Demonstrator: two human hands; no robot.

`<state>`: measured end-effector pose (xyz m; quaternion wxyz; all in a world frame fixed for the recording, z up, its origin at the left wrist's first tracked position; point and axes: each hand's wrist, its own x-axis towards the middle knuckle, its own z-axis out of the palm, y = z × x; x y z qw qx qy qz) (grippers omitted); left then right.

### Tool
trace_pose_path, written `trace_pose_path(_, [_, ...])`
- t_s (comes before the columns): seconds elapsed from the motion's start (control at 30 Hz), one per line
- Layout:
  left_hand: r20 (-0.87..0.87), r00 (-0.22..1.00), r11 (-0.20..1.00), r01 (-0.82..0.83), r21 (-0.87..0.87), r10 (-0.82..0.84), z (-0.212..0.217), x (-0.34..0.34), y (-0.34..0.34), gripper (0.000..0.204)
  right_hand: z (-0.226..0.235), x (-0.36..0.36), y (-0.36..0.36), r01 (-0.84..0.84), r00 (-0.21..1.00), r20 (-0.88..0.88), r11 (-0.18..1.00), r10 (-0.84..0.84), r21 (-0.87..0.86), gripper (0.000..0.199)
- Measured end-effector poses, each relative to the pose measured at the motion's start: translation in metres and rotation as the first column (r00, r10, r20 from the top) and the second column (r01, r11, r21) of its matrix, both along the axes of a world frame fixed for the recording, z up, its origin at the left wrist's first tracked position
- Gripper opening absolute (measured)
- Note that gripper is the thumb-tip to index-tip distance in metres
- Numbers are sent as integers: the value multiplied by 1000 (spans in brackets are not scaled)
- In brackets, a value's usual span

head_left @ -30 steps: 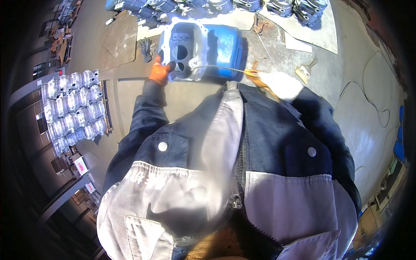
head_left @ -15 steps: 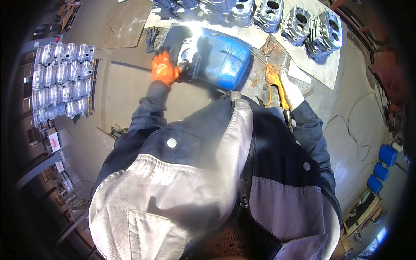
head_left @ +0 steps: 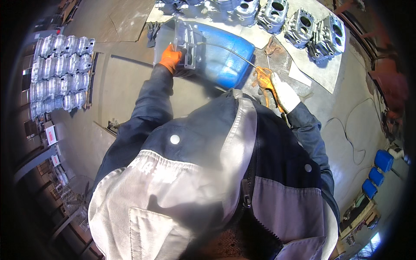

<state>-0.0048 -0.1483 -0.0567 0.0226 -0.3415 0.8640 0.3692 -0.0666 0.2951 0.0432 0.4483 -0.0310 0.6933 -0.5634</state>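
Observation:
My left hand [head_left: 171, 58], in an orange glove, is closed on the near side of a grey cast-metal housing [head_left: 191, 48]. The casting rests over the left part of a blue plastic drum [head_left: 227, 54] that lies on its side. In a white glove, my right hand [head_left: 284, 93] grips an orange air blow gun [head_left: 265, 81]. Its long thin nozzle tube [head_left: 229, 51] reaches left across the drum, with its tip at the casting's right side. Part of the left fingers is hidden by the casting.
Several metal castings [head_left: 300, 27] stand in a row along the far side on pale sheets. A dark glove [head_left: 152, 34] lies left of the drum. Stacked silvery castings [head_left: 60, 71] stand far left. A thin hose [head_left: 346, 125] curls on the floor at right, near blue containers [head_left: 383, 161].
The casting has been turned and now stands tilted up in my left hand. My right hand has swung the blow gun up and left, bringing its nozzle to the casting.

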Motion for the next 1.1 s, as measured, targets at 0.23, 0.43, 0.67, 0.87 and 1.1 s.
trace_pose_path(0.23, [-262,962,936,17,352,81,-14,19,-21,44,22,-9,-35,-128,990,-57,992,129,15,62])
trace_pose_path(0.43, [-281,939,842,-15,540,197,-9,24,-16,40,30,-5,-56,-106,994,-32,993,104,-53,63])
trace_pose_path(0.67, [-217,966,883,-25,469,142,0,26,-12,43,28,-6,-54,-67,998,-8,995,68,74,64])
trace_pose_path(0.87, [-188,976,954,-47,298,107,-20,24,-23,41,-7,-4,-35,-194,911,-321,956,258,217,68])
trace_pose_path(1.1, [-65,996,997,-67,-31,64,-26,8,-3,47,-23,-2,34,-274,930,-167,921,327,277,52])
